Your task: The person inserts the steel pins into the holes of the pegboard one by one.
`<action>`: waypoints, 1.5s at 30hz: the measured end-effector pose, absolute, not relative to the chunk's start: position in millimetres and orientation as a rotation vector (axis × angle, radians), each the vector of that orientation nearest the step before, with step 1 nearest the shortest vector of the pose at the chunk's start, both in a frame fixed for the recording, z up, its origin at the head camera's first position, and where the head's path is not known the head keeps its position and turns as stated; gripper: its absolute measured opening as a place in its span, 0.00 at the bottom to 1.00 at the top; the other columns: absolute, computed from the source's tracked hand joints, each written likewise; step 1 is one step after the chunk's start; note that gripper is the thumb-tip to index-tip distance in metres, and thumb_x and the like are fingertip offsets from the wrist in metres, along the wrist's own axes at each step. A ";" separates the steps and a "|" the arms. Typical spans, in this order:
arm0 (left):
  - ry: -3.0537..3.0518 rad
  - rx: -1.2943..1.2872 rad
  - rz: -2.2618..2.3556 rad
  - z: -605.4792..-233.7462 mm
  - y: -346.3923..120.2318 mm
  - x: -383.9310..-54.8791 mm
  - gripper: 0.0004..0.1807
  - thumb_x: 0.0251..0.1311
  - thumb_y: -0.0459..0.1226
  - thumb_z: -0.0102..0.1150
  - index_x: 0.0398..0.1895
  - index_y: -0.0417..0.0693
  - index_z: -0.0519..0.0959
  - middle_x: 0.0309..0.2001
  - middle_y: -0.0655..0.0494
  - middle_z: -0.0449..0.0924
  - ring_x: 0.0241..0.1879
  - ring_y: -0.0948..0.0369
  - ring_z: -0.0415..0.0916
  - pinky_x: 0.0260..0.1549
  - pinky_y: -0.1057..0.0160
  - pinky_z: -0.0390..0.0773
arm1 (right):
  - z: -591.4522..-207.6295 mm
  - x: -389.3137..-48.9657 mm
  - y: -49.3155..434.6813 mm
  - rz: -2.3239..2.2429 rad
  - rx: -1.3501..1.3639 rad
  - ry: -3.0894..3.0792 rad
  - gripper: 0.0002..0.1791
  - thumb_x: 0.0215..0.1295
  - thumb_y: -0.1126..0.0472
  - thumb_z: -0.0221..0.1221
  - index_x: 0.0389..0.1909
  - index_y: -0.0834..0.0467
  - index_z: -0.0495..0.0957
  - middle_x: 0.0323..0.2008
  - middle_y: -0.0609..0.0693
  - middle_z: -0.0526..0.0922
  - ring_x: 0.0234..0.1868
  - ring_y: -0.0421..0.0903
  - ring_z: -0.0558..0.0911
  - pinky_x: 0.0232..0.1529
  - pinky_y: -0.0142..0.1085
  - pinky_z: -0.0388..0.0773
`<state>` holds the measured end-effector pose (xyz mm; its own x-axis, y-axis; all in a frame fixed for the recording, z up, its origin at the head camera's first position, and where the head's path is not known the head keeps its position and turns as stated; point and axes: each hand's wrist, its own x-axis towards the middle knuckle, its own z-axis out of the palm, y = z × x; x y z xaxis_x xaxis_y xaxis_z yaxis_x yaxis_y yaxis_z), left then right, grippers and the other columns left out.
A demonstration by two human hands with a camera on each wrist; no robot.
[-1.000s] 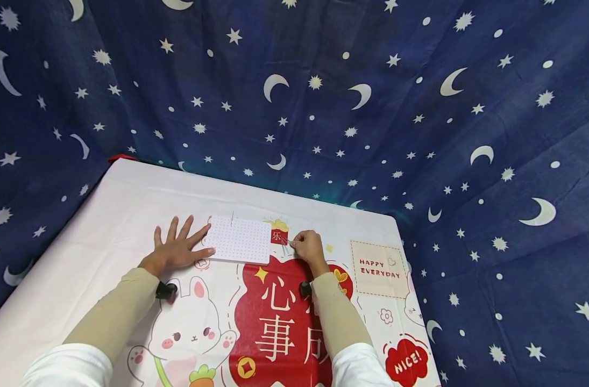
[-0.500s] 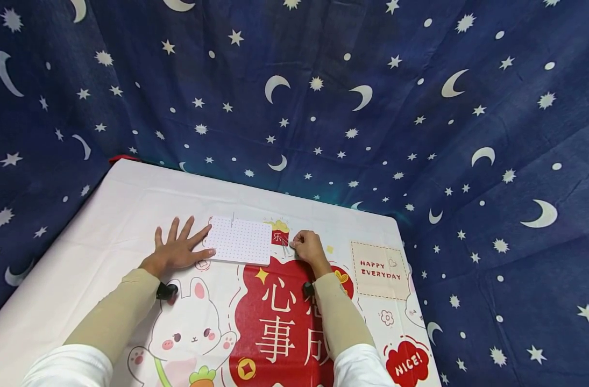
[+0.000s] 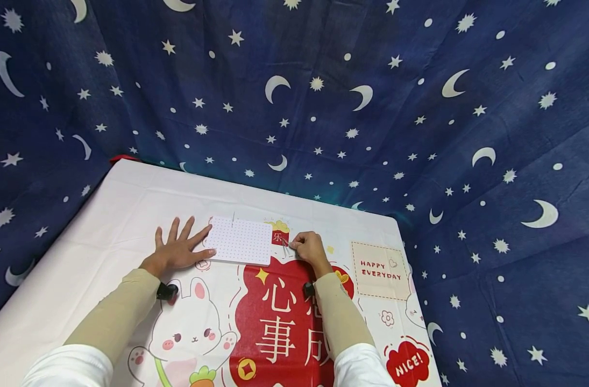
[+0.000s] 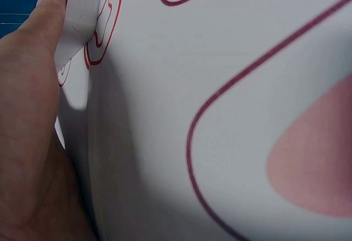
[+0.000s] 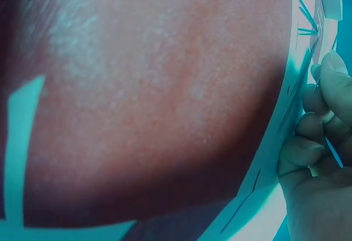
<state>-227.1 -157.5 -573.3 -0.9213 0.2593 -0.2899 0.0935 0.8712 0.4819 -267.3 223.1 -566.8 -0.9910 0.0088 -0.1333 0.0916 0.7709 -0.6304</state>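
Note:
A white block with a grid of small dots point(image 3: 241, 242) lies flat on the table. One thin needle point(image 3: 233, 219) stands upright near its far edge. My left hand point(image 3: 175, 251) is spread on the table at the block's left side. Its thumb point(image 4: 47, 21) touches the block's near left edge. To the right of the block, my right hand point(image 3: 310, 248) is low over the table, its thumb and index finger pinching a thin needle point(image 5: 335, 42). Several more needles point(image 3: 285, 250) lie loosely together just left of those fingertips.
A printed cloth point(image 3: 139, 215) with a rabbit, red patches and lettering covers the table. Dark blue curtains point(image 3: 313, 134) with moons and stars close off the back and sides. Each wrist carries a small black camera point(image 3: 167, 292).
The left hand and the block keep their places. The right hand stays by the loose needles, with only a slight shift of its fingers.

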 end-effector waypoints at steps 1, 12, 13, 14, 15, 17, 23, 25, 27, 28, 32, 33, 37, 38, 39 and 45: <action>2.694 0.264 0.662 -573.4 -157.5 -227.4 0.50 0.66 0.71 0.47 0.85 0.61 0.49 0.85 0.36 0.28 0.81 0.29 0.17 0.69 0.22 0.13 | -566.4 -267.0 223.0 -1.015 0.088 2.838 0.09 0.68 0.60 0.68 0.28 0.58 0.88 0.31 0.52 0.86 0.38 0.46 0.78 0.37 0.33 0.73; 2.686 0.262 0.674 -574.0 -156.3 -228.2 0.51 0.65 0.72 0.47 0.85 0.61 0.49 0.85 0.35 0.27 0.81 0.29 0.16 0.68 0.22 0.12 | -563.0 -267.9 222.7 -1.081 0.102 2.786 0.07 0.71 0.59 0.65 0.33 0.57 0.86 0.36 0.53 0.86 0.43 0.49 0.80 0.39 0.36 0.77; 2.685 0.260 0.673 -574.2 -156.1 -227.9 0.51 0.65 0.72 0.48 0.85 0.61 0.49 0.85 0.36 0.27 0.81 0.29 0.16 0.68 0.22 0.12 | -563.2 -267.8 222.5 -1.090 0.094 2.785 0.07 0.71 0.59 0.65 0.34 0.57 0.86 0.37 0.53 0.86 0.43 0.49 0.80 0.40 0.36 0.77; 2.683 0.258 0.671 -574.2 -156.1 -227.5 0.51 0.65 0.72 0.48 0.85 0.61 0.49 0.85 0.36 0.27 0.81 0.29 0.16 0.68 0.22 0.13 | -563.6 -267.6 222.1 -1.097 0.086 2.785 0.07 0.72 0.59 0.65 0.34 0.57 0.86 0.37 0.53 0.86 0.43 0.49 0.80 0.40 0.36 0.77; 2.682 0.258 0.672 -574.1 -156.0 -227.0 0.51 0.65 0.72 0.48 0.85 0.61 0.49 0.85 0.36 0.27 0.81 0.29 0.16 0.68 0.22 0.13 | -564.0 -267.3 221.7 -1.108 0.077 2.785 0.07 0.72 0.60 0.65 0.34 0.57 0.86 0.37 0.53 0.86 0.43 0.49 0.79 0.41 0.37 0.77; 2.682 0.257 0.671 -575.1 -156.6 -226.8 0.51 0.65 0.72 0.48 0.85 0.61 0.49 0.85 0.36 0.27 0.81 0.30 0.16 0.68 0.22 0.13 | -563.1 -265.7 219.8 -1.137 0.066 2.778 0.06 0.72 0.60 0.65 0.35 0.58 0.86 0.37 0.54 0.86 0.43 0.49 0.79 0.41 0.36 0.78; 2.690 0.254 0.665 -576.7 -157.0 -226.5 0.51 0.65 0.73 0.48 0.85 0.62 0.49 0.85 0.36 0.28 0.81 0.30 0.17 0.69 0.22 0.13 | -558.9 -261.6 214.6 -1.258 0.065 2.729 0.06 0.72 0.60 0.65 0.39 0.58 0.88 0.38 0.54 0.87 0.41 0.48 0.80 0.38 0.34 0.80; 2.692 0.256 0.671 -576.8 -157.5 -226.7 0.52 0.64 0.73 0.47 0.85 0.62 0.49 0.85 0.36 0.28 0.81 0.30 0.16 0.68 0.22 0.13 | -557.5 -261.1 213.2 -1.298 0.072 2.712 0.06 0.71 0.60 0.65 0.41 0.58 0.89 0.39 0.53 0.88 0.41 0.47 0.80 0.38 0.34 0.81; 2.693 0.259 0.679 -576.7 -158.1 -226.7 0.52 0.64 0.73 0.48 0.85 0.62 0.49 0.85 0.35 0.28 0.81 0.29 0.16 0.68 0.22 0.13 | -556.3 -260.5 211.7 -1.338 0.079 2.694 0.07 0.71 0.60 0.65 0.42 0.58 0.89 0.40 0.53 0.88 0.41 0.47 0.81 0.40 0.34 0.81; 2.694 0.260 0.681 -576.7 -158.4 -226.6 0.52 0.64 0.73 0.48 0.85 0.62 0.49 0.85 0.35 0.28 0.81 0.29 0.16 0.68 0.22 0.13 | -555.9 -260.3 211.0 -1.354 0.075 2.691 0.07 0.71 0.60 0.65 0.43 0.58 0.89 0.40 0.53 0.88 0.41 0.47 0.81 0.41 0.35 0.82; 2.692 0.257 0.682 -576.7 -157.9 -225.7 0.52 0.64 0.73 0.48 0.85 0.62 0.50 0.85 0.35 0.28 0.81 0.29 0.16 0.68 0.22 0.13 | -554.1 -258.5 207.9 -1.387 0.024 2.705 0.08 0.71 0.62 0.64 0.45 0.60 0.88 0.39 0.54 0.88 0.42 0.47 0.81 0.43 0.35 0.81; 2.693 0.255 0.678 -576.8 -157.7 -225.6 0.52 0.64 0.73 0.48 0.85 0.61 0.50 0.85 0.35 0.28 0.81 0.29 0.16 0.68 0.22 0.13 | -553.8 -258.1 207.2 -1.386 0.013 2.711 0.08 0.70 0.62 0.64 0.45 0.60 0.88 0.39 0.54 0.87 0.42 0.47 0.81 0.43 0.34 0.81; 2.691 0.246 0.676 -576.2 -157.3 -225.1 0.52 0.64 0.73 0.49 0.85 0.61 0.50 0.85 0.36 0.28 0.81 0.30 0.16 0.69 0.23 0.13 | -551.6 -257.4 205.4 -1.408 -0.009 2.696 0.05 0.70 0.63 0.64 0.42 0.60 0.86 0.36 0.53 0.84 0.39 0.46 0.78 0.38 0.32 0.78; 2.690 0.246 0.679 -575.9 -157.1 -225.1 0.52 0.64 0.73 0.49 0.85 0.61 0.50 0.85 0.36 0.28 0.81 0.30 0.16 0.69 0.23 0.13 | -551.1 -257.6 205.1 -1.419 -0.017 2.692 0.04 0.69 0.64 0.65 0.41 0.60 0.85 0.35 0.53 0.84 0.37 0.46 0.78 0.36 0.31 0.77; 2.690 0.246 0.677 -575.7 -156.9 -225.2 0.52 0.64 0.73 0.49 0.85 0.61 0.50 0.85 0.36 0.29 0.81 0.30 0.17 0.69 0.23 0.13 | -550.6 -257.8 204.8 -1.436 -0.022 2.682 0.04 0.69 0.64 0.65 0.41 0.60 0.84 0.34 0.53 0.83 0.36 0.45 0.77 0.34 0.31 0.76; 2.693 0.258 0.674 -574.8 -157.0 -226.2 0.52 0.64 0.73 0.48 0.85 0.62 0.50 0.85 0.36 0.29 0.81 0.29 0.17 0.69 0.22 0.14 | -546.9 -259.2 200.9 -1.512 -0.161 2.686 0.09 0.66 0.69 0.64 0.46 0.65 0.83 0.32 0.56 0.84 0.32 0.44 0.76 0.33 0.29 0.77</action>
